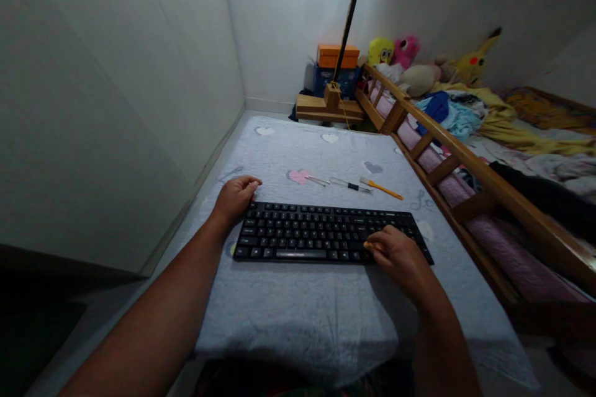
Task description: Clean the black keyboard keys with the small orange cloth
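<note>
A black keyboard lies across the cloth-covered table. At its upper left corner rests my left hand, its fingers curled together; whether anything is inside them is hidden. My right hand is closed in a pinch over the right part of the keys. A small orange-yellow thing pokes out between thumb and fingers, its kind too small to tell. Behind the keyboard lie a few cotton swabs, a thin tool with a wire loop and black grip, and a small brush with a yellow handle.
A pale blue cloth with hearts covers the table. A wooden bed rail runs along the right, with clothes and plush toys behind it. At the far end stand a wooden stand with a pole and an orange box. Left is a wall-like panel.
</note>
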`<state>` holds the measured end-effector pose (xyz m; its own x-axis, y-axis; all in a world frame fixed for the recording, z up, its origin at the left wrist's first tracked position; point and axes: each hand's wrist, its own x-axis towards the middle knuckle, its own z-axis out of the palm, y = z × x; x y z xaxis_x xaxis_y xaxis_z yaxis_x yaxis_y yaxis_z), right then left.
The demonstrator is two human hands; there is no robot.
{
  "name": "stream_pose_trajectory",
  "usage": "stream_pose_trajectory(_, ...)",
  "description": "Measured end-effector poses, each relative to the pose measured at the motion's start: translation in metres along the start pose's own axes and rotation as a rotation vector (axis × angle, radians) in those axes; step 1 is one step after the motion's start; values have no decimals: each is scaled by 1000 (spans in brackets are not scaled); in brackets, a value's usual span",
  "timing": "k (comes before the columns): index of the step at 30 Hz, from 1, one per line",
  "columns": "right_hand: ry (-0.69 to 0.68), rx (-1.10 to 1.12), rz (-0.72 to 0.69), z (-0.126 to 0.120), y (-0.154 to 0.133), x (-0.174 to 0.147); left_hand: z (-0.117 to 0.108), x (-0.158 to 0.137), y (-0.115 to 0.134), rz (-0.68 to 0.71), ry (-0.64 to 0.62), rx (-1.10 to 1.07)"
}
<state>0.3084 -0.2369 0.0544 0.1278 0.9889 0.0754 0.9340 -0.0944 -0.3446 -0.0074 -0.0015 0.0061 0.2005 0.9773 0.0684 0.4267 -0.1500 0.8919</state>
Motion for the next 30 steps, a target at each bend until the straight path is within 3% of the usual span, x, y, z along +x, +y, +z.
stream_pose_trajectory(6, 2, 53, -161, 19, -38, 10, 0, 0, -2, 6, 11, 0)
stream_pose_trajectory(9, -2, 40, -177, 26, -45, 12, 0, -1, -1, -3, 8, -4)
stream_pose_trajectory(30, -31, -15, 40, 2, 15, -2, 0, -2, -1, -16, 18, -28)
